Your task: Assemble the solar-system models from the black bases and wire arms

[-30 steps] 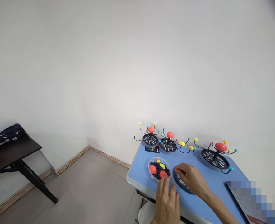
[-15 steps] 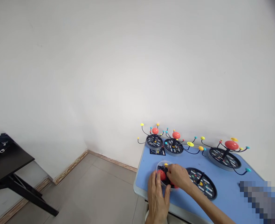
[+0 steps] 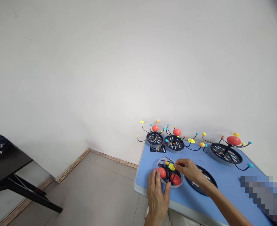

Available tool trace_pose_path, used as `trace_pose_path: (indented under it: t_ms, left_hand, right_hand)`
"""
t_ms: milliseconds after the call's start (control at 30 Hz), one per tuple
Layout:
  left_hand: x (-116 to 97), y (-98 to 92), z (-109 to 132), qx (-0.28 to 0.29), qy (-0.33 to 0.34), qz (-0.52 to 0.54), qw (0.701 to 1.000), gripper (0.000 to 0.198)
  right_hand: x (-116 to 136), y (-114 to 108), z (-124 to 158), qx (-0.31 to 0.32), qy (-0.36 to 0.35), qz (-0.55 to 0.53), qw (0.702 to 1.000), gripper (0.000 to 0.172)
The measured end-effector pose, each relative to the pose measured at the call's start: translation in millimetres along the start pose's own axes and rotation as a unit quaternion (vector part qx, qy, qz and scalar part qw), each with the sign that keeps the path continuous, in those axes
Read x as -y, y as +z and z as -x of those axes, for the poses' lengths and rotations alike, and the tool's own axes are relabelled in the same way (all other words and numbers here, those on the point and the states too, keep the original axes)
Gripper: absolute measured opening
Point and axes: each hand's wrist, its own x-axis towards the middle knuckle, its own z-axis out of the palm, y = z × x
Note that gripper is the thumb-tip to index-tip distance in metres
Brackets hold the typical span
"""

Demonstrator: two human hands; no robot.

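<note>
A clear round plastic tub [image 3: 180, 184] stands near the blue table's front left. My left hand [image 3: 157, 195] steadies it, fingers along its left side and thumb at the near side. Inside are red half-balls [image 3: 175, 179], a small orange ball [image 3: 167, 163] and thin black rods [image 3: 169, 159]. Over the tub's right side, my right hand [image 3: 187, 168] has its fingertips closed at the edge of a yellow disc [image 3: 171, 167] with a raised centre. Right of the tub lies a round black base [image 3: 209, 177], partly covered by my right forearm.
Along the wall stand three assembled solar system models [image 3: 155, 128], [image 3: 176, 132], [image 3: 233, 141] with curved arms reaching outward. A dark card [image 3: 157, 148] lies under the left one. A blurred patch [image 3: 258, 194] covers the table's right side. A black table [image 3: 13, 163] stands far left.
My right hand has come up and to the right out of the tub's middle, and the yellow disc now shows at its fingertips. My left hand stays at the tub.
</note>
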Motion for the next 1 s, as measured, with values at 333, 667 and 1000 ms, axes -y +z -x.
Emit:
trace_pose_path:
  t_ms: [333,667,1000]
  left_hand:
    - [2,-7.7,-6,0.038,-0.027,0.044,0.998,0.041]
    - [5,-19.1,-23,0.071,-0.077,0.090,0.990,0.035]
    - [-40,-36.6,-90,0.300,0.079,-0.239,0.920,0.035]
  right_hand:
    - [10,-17,47,0.024,0.035,-0.260,0.965,0.036]
    - [-27,12,123,0.005,0.092,-0.489,0.867,0.044]
    - [-38,5,157,-0.051,0.126,-0.478,0.868,0.047]
